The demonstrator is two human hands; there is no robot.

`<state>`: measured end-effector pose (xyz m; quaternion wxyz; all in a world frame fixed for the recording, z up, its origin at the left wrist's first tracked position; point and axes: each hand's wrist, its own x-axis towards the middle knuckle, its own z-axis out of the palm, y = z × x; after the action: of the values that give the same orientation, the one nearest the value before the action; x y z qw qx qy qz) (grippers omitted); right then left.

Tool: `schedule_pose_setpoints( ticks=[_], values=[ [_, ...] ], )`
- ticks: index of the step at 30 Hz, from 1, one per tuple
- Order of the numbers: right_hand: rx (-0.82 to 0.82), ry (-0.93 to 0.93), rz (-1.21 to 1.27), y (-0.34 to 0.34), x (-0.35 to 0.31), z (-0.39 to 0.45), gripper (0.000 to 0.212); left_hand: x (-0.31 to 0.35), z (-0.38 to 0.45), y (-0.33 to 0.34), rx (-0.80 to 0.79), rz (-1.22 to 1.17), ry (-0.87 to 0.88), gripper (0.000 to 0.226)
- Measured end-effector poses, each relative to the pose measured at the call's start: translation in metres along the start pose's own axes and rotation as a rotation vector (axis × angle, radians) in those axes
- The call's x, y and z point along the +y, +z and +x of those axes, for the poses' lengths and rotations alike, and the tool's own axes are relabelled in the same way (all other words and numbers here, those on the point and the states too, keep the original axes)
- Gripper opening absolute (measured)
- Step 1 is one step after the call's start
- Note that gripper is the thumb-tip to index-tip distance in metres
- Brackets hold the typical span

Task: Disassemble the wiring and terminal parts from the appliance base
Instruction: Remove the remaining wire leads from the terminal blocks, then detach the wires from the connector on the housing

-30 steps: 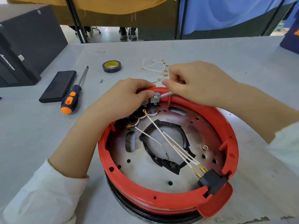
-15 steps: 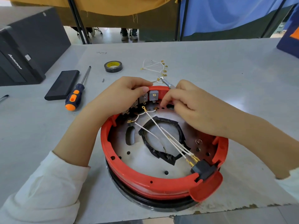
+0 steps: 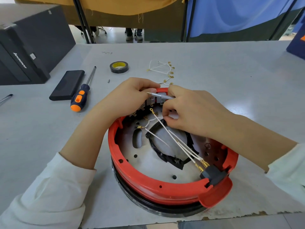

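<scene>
A round red appliance base sits on the grey table, near the front edge, open side up, with a black ring under it. Inside lies a pale metal plate with holes and a loop wrapped in black tape.

The left hand rests over the far rim of the base, its fingers curled down onto the row of grey terminal blocks mounted there — whether it truly clamps one of them cannot be told, as the fingertips are partly hidden. The right hand reaches in from the right. It holds a thin silver tool with a pointed tip, which lies across the top of the terminal blocks and points left toward the left hand's fingers. Its thumb and forefinger are pinched together lower down, right at a white wire near the black loop.

Several white wires run from the terminals across the plate to a black plug block set in the near right rim, ending there in brass connectors. One wire with a brass ring end stands loose just below the terminal blocks.

Beyond the base lies a small heap of loose white wires with brass ends. To the left are a roll of black tape, a screwdriver with an orange and dark handle, a flat black case and a black computer tower.
</scene>
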<state>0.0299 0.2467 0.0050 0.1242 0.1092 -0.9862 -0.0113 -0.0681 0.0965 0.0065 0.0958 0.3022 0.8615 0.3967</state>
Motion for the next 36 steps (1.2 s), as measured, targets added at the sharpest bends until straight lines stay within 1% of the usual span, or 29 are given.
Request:
schedule_pose_setpoints(
  ticks=[3, 9, 12, 15, 20, 25, 27, 29, 30, 31, 33, 34, 36],
  values=[
    [0.041, 0.007, -0.004, -0.004, 0.000, -0.003, 0.006, 0.000, -0.001, 0.000, -0.010, 0.015, 0.006, 0.026],
    [0.241, 0.056, 0.060, -0.024, 0.012, -0.016, 0.002, -0.001, -0.001, -0.001, -0.042, -0.020, -0.004, 0.022],
    [0.330, 0.197, 0.078, -0.030, 0.028, -0.019, 0.002, -0.002, 0.000, 0.000, -0.044, -0.037, -0.007, 0.023],
    [0.342, 0.382, 0.184, -0.030, 0.047, -0.012, 0.005, -0.004, 0.001, 0.000, -0.035, -0.040, -0.020, 0.024],
    [0.306, 0.570, 0.507, -0.013, 0.065, 0.018, 0.008, -0.004, 0.001, 0.000, -0.029, -0.060, -0.021, 0.025],
    [0.253, 0.724, 0.720, 0.010, 0.086, 0.058, 0.019, -0.005, 0.002, 0.000, -0.028, -0.051, -0.018, 0.027],
    [0.189, 0.768, 0.754, 0.024, 0.093, 0.074, 0.023, -0.006, 0.002, 0.000, -0.026, -0.059, -0.018, 0.027],
    [0.122, 0.810, 0.770, 0.036, 0.096, 0.086, 0.019, -0.007, 0.002, 0.000, -0.029, -0.069, -0.018, 0.027],
    [0.098, 0.836, 0.771, 0.040, 0.097, 0.091, 0.020, -0.007, 0.002, 0.000, -0.033, -0.074, -0.020, 0.027],
    [0.084, 0.863, 0.770, 0.043, 0.098, 0.096, 0.026, -0.007, 0.002, 0.000, -0.036, -0.076, -0.025, 0.027],
    [0.069, 0.909, 0.761, 0.049, 0.100, 0.105, 0.044, -0.007, 0.002, 0.000, -0.038, -0.073, -0.034, 0.027],
    [0.062, 0.921, 0.758, 0.052, 0.101, 0.108, 0.049, -0.007, 0.003, -0.001, -0.037, -0.068, -0.034, 0.027],
    [0.045, 0.919, 0.752, 0.057, 0.104, 0.111, 0.044, -0.007, 0.003, 0.000, -0.034, -0.055, -0.031, 0.027]
  ],
)
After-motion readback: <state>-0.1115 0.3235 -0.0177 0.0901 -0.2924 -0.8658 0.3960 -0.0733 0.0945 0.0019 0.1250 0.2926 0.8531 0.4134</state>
